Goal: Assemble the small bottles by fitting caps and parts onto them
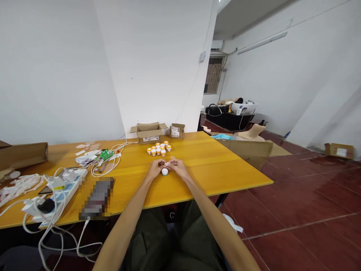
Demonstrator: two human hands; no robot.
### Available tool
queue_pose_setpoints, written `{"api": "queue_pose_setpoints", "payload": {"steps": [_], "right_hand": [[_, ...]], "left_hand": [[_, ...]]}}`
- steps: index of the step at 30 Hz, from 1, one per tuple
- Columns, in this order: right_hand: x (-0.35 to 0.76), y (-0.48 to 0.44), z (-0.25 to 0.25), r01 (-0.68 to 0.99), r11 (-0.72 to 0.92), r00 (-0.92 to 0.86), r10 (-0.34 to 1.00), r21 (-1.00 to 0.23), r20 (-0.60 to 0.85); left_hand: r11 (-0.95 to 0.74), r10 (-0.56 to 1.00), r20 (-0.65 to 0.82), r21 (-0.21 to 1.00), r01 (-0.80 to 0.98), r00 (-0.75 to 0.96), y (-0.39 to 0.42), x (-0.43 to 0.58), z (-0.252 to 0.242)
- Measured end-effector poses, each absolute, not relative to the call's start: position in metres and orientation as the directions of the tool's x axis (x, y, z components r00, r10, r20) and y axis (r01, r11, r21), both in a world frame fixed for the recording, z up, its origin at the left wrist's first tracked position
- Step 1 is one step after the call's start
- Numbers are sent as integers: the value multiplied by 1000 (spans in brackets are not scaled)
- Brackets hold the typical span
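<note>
My left hand (156,168) and my right hand (178,167) meet above the wooden table. Their fingers are closed in a pinch on a small white piece with dark marks (167,164), too small to identify. Just below the fingertips is a small round white container (164,171), near the table's front edge; whether the fingers touch it I cannot tell. Beyond my hands stands a cluster of several small white tubs with orange bands (158,149).
An open cardboard box (149,132) and a smaller carton (177,131) stand against the wall. To the left lie a power strip (66,194) with plugs and cables, a phone-like blurred device (97,197) and a green packet (106,154). Below the table's right edge is a large carton (242,150).
</note>
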State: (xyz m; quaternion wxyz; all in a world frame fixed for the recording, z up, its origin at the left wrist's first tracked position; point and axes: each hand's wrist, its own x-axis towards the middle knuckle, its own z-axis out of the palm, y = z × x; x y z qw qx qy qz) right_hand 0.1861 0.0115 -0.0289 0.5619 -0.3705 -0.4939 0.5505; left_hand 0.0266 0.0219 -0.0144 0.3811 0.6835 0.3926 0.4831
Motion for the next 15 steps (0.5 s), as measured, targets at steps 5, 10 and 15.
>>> {"api": "queue_pose_setpoints", "payload": {"steps": [5, 10, 15], "right_hand": [[185, 10, -26, -286, 112, -66, 988, -952, 137], [184, 9, -23, -295, 139, -7, 989, -945, 147], [182, 9, -23, -280, 165, 50, 986, -946, 157]], "left_hand": [[-392, 909, 362, 910, 134, 207, 18, 27, -10], [-360, 929, 350, 930, 73, 121, 16, 24, -6], [-332, 936, 330, 943, 1, 119, 16, 24, -5]]}}
